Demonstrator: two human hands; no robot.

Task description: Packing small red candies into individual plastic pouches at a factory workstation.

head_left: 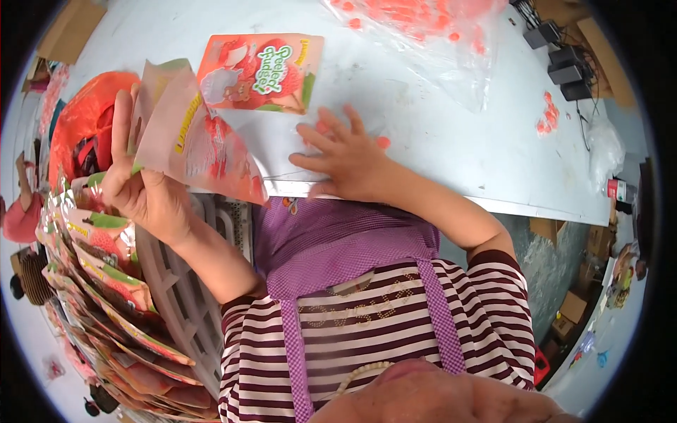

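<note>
Left hand: I see it raised, fingers and thumb closed in a pinch.
Right hand: flat, fingers spread, palm down.

clear bag of pink pieces cut off by top edge, held pouch motion-blurred

A pale grey-white worktable fills the room's middle; cardboard boxes sit on the grey floor beyond its edge.
</note>
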